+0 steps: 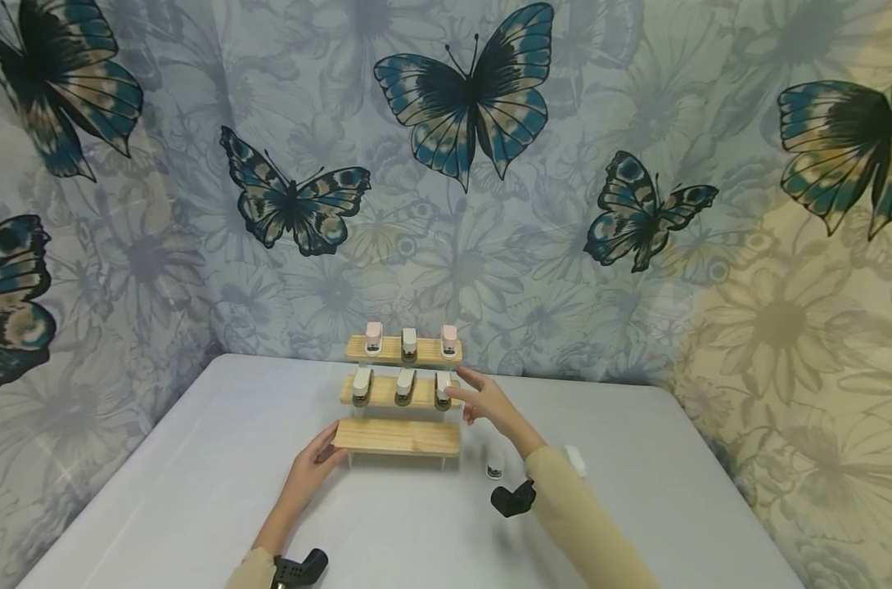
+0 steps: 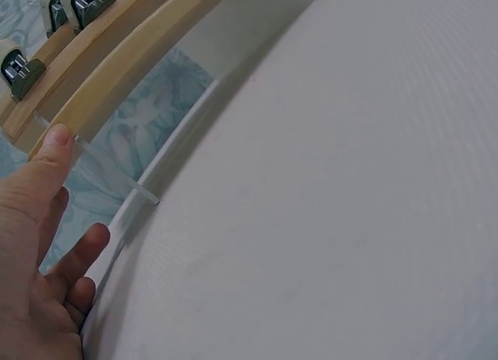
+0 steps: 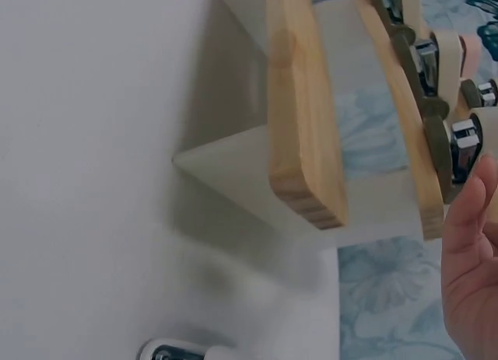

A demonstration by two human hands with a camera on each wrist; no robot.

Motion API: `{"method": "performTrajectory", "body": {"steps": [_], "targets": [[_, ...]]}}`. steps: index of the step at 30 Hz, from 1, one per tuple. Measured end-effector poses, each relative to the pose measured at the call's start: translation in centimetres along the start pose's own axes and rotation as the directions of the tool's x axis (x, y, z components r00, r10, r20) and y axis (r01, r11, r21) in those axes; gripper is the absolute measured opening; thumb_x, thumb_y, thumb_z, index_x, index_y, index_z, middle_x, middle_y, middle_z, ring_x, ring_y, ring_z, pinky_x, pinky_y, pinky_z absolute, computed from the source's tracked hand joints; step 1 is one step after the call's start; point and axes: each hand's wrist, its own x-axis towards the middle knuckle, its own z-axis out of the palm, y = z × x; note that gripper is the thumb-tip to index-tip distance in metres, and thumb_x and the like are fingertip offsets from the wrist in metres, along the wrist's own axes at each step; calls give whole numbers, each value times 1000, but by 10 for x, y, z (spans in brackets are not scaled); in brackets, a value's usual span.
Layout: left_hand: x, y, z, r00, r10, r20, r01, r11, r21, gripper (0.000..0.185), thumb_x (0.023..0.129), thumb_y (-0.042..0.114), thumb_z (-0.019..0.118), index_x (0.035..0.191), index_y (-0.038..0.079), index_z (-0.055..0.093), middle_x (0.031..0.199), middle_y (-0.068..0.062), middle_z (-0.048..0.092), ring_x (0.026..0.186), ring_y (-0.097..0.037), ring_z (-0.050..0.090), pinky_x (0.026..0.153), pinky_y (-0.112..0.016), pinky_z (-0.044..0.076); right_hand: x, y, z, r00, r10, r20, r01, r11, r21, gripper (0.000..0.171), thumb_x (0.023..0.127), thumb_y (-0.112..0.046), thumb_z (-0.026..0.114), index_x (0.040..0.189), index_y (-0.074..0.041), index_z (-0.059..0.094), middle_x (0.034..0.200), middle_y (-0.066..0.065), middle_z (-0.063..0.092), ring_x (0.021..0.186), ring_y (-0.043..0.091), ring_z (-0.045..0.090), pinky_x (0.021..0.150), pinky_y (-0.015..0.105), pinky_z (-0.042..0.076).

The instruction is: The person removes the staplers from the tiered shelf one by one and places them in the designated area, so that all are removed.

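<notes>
A three-tier wooden display stand (image 1: 398,438) with clear supports stands on the table. My left hand (image 1: 313,462) holds the left end of its lowest board, thumb (image 2: 56,142) on the near edge. My right hand (image 1: 493,402) is at the right end of the middle tier, a fingertip touching the white rightmost stapler (image 1: 443,390); its fingers are spread, not wrapped round it. Two more white staplers, a left one (image 1: 361,386) and a middle one (image 1: 405,387), share that tier. On the top tier, a white stapler (image 1: 409,344) stands between two pink staplers (image 1: 374,337).
On the white table (image 1: 218,466), right of the stand, lies a white stapler (image 1: 494,465). Another white object (image 1: 575,460) is partly hidden by my right forearm. Butterfly-patterned cloth (image 1: 461,270) rises behind the table and at both sides.
</notes>
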Motion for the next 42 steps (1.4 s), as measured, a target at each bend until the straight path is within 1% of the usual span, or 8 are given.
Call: {"method": "performTrajectory", "body": {"steps": [6,9,11,15,23,34,40,42], "targets": [[0,0,1,999,-26,-33,25,1000,-9,54,68,37,57,116,23,38,117,5,37,99,-11,39,79,-32,36,-22,-55,16,999,44,-29,-44,999,6,67,69,-37,56,123,-10,26,122,6,30,42,19,45,38,33,42],[-1,0,2,999,-32,-37,31,999,-18,53,67,37,58,115,24,39,116,6,38,98,-10,39,78,-31,37,-25,-63,20,996,67,-53,-68,998,-16,66,69,-37,57,122,-11,29,122,9,30,42,21,46,40,35,43],[-2,0,2,999,-30,-32,29,999,-21,53,68,36,58,116,24,38,117,6,37,99,-11,38,79,-31,36,-18,-48,19,999,34,-39,-35,999,-41,63,71,-37,54,123,-12,27,122,9,29,43,19,47,39,34,42],[-2,2,2,999,-29,-34,29,999,-25,53,68,36,58,115,24,38,117,6,37,100,-11,38,79,-30,36,-18,-48,18,999,24,-37,-25,999,-34,60,74,-34,53,123,-10,28,122,13,29,42,18,46,38,34,42],[-1,3,2,1000,-6,-30,6,1000,-28,53,68,35,58,116,20,38,117,4,38,99,-12,39,79,-29,36,-44,-99,24,992,120,-43,-119,992,39,50,74,-24,55,118,-8,36,118,15,34,38,15,44,40,30,44],[-4,4,2,999,-32,-22,31,999,-16,54,69,37,56,117,21,37,117,3,37,100,-12,38,81,-30,35,-56,-96,33,992,70,-100,-64,996,68,51,73,-22,56,117,-3,38,98,13,52,36,16,45,36,30,43],[-3,6,2,999,-18,-35,18,1000,0,55,69,38,56,117,19,37,117,2,38,98,-12,39,80,-32,35,-57,-97,37,982,110,-155,-104,994,46,48,70,-22,60,113,-8,44,100,9,52,38,18,49,39,32,45],[-2,6,2,999,-20,-36,20,1000,-6,55,69,38,56,117,20,37,116,3,38,98,-12,39,80,-32,35,-58,-96,38,980,94,-175,-100,995,-25,50,69,-25,60,113,-8,44,102,8,51,37,19,49,38,33,45]]}}
